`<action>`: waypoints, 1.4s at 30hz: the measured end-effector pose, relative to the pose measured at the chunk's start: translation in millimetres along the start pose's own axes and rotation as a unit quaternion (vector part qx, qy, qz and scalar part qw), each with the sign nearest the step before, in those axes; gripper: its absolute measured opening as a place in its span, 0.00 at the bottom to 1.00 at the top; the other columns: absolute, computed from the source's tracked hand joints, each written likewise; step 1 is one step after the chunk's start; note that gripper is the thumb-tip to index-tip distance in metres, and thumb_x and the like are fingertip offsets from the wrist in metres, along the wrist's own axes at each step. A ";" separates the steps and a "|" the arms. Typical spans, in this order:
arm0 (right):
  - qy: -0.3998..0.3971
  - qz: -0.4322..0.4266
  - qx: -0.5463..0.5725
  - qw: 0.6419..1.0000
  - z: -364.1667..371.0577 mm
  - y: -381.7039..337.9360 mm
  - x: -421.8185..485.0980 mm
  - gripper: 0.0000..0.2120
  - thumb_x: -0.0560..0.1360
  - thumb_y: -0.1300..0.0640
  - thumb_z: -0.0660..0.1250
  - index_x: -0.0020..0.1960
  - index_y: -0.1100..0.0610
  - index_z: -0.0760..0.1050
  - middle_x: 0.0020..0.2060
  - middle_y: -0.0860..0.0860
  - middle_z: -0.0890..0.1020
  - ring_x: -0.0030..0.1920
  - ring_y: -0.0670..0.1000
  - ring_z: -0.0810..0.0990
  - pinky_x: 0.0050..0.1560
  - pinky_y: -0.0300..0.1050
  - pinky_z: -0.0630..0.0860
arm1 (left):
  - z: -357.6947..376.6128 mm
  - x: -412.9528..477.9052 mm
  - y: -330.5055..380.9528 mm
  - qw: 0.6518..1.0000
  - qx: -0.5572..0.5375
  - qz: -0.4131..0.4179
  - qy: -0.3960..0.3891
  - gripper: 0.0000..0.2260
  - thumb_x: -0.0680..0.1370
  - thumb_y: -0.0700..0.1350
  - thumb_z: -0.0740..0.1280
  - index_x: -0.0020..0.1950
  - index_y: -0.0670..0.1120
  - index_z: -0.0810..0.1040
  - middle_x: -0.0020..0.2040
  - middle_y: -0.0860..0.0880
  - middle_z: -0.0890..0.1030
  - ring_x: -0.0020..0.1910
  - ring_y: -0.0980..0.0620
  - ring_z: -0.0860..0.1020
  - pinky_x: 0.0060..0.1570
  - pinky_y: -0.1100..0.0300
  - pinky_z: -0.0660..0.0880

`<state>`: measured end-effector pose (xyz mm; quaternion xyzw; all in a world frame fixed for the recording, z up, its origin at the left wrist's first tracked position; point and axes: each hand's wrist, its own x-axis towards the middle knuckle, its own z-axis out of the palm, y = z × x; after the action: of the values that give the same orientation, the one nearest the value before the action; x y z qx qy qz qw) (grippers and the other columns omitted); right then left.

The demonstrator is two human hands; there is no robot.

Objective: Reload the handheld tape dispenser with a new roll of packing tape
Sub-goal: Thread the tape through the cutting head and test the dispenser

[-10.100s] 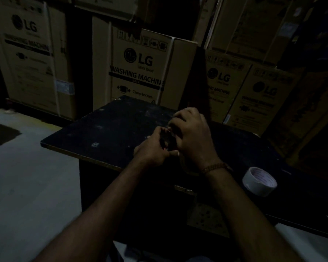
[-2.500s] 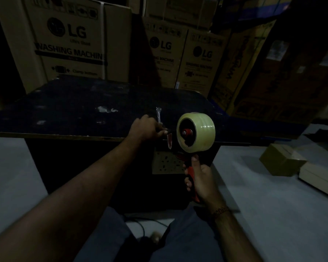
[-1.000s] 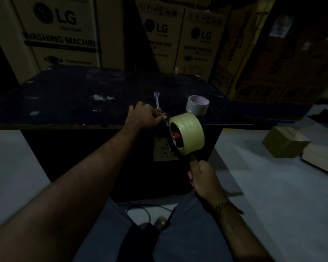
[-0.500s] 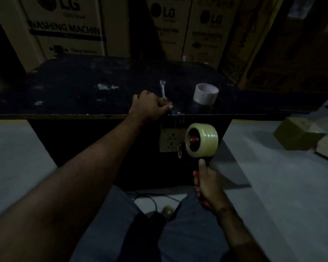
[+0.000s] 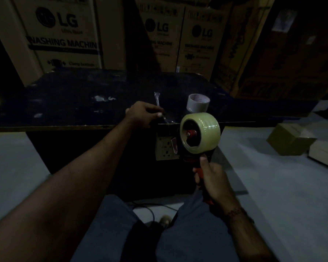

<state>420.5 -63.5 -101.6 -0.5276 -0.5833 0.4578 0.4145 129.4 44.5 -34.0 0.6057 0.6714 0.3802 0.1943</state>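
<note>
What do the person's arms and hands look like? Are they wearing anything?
Both arms are bare right down to the hands, with no sleeves and no gloves. The left hand has nothing on it. Just below the right hand, a thin beaded-looking bracelet circles the wrist. No rings show in the dim light.

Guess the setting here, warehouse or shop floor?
Likely an appliance warehouse or stockroom: stacked washing machine cartons line the back, small boxes sit on a bare concrete floor, and a worn dark table serves as a packing bench.
</note>
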 end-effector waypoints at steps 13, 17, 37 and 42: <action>-0.025 -0.083 -0.090 0.992 7.8 -112.4 66.9 0.31 0.85 0.38 0.60 0.33 0.59 0.76 0.32 0.55 0.87 0.26 0.52 0.77 0.37 0.47 0.74 | -48.1 -11.8 29.1 0.887 -0.362 -0.198 0.207 0.07 0.85 0.39 0.66 0.57 0.44 0.85 0.54 0.44 0.85 0.44 0.49 0.83 0.45 0.52 0.83; 0.005 -0.132 -0.181 0.975 28.4 -136.5 89.7 0.24 0.84 0.39 0.63 0.40 0.56 0.80 0.33 0.50 0.84 0.35 0.51 0.81 0.38 0.45 0.70 | -71.6 -9.2 31.1 0.832 -0.433 -0.225 0.264 0.11 0.84 0.40 0.65 0.62 0.42 0.83 0.59 0.41 0.84 0.42 0.48 0.80 0.43 0.56 0.77; -0.139 -0.074 -0.233 0.960 168.5 -178.0 255.3 0.34 0.86 0.38 0.58 0.44 0.68 0.82 0.33 0.57 0.86 0.21 0.45 0.80 0.26 0.41 0.76 | -173.6 132.0 2.8 0.830 -0.201 -0.067 0.515 0.06 0.83 0.42 0.66 0.59 0.44 0.79 0.53 0.50 0.80 0.52 0.55 0.78 0.51 0.67 0.75; -0.157 0.049 -0.166 0.972 185.4 -217.6 273.4 0.34 0.85 0.37 0.58 0.49 0.69 0.81 0.31 0.58 0.84 0.20 0.52 0.80 0.22 0.44 0.79 | -205.3 175.5 24.8 0.891 -0.103 -0.088 0.433 0.11 0.81 0.48 0.67 0.58 0.44 0.82 0.56 0.48 0.83 0.55 0.52 0.80 0.54 0.62 0.76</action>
<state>162.8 185.3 66.0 -0.5382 -0.6828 0.4512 0.2013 -35.7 156.2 150.0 0.2964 0.6965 0.6531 -0.0223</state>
